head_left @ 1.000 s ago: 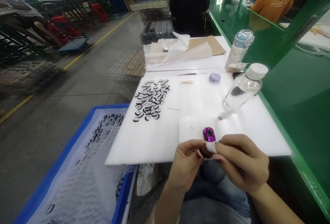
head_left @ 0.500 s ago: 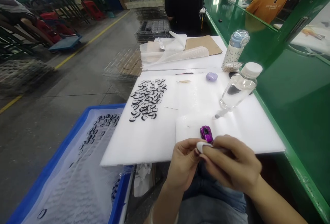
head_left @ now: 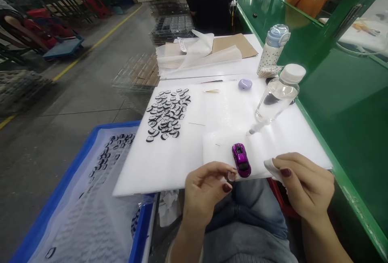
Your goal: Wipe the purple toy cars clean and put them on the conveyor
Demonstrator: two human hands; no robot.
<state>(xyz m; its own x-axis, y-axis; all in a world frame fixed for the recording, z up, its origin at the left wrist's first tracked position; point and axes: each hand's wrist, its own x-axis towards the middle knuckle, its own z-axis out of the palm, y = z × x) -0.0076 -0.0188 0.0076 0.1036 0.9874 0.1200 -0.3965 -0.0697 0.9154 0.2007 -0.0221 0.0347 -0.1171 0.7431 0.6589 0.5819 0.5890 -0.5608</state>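
My left hand (head_left: 206, 192) pinches a small piece (head_left: 232, 175) between thumb and fingertips, too covered to make out in full. To the right, my right hand (head_left: 306, 184) is closed on a white cloth or tissue (head_left: 273, 169), whose end sticks out past the fingers. A shiny purple toy car (head_left: 241, 160) lies between the hands near the front edge of the white table (head_left: 172, 166), close to my left fingertips. Many small black-edged pieces (head_left: 168, 113) are spread over the table's left side.
A clear bottle with a white cap (head_left: 279, 93), a dotted flask (head_left: 273, 49), a lilac case (head_left: 245, 84) and cotton swabs (head_left: 269, 71) stand at the right. Paper sheets (head_left: 203, 55) lie at the back. A blue tray (head_left: 91, 142) is at lower left; a green ledge (head_left: 339, 93) runs along the right.
My hands have come apart: the right one has moved right with the white cloth, the left slightly left with the small piece. The purple car now shows in full.
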